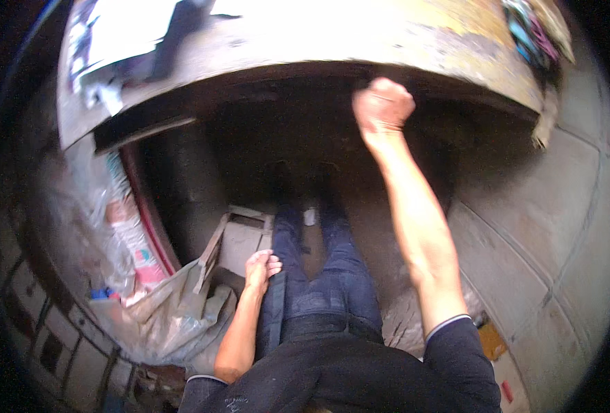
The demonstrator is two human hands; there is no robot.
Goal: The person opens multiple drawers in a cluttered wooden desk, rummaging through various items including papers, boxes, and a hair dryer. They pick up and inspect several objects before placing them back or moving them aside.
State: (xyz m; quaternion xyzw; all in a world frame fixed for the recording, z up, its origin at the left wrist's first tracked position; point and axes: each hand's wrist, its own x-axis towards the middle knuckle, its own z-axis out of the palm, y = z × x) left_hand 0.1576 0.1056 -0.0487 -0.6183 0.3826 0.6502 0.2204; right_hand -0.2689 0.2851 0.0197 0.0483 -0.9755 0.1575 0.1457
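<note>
My right hand [385, 103] is raised at the front edge of a worktop [305, 51], its fingers curled into a fist; whether something small is inside cannot be told. My left hand [263, 268] hangs low beside my left thigh, its fingers curled, next to a dark strap or strip [277, 310] that runs down along the trousers. Whether it grips that strip is not clear. A dark rectangular object [173, 41] and pale sheets [124, 31] lie on the worktop at the left, washed out by bright light.
A wooden stool or frame [237, 242] stands beside my left leg. Plastic sheeting [181, 320] and filled bags [139, 248] lie at the left. Colourful cloths [534, 36] hang at the worktop's right end. Large floor tiles [552, 232] are at the right, with a brown object [490, 342] near my right sleeve.
</note>
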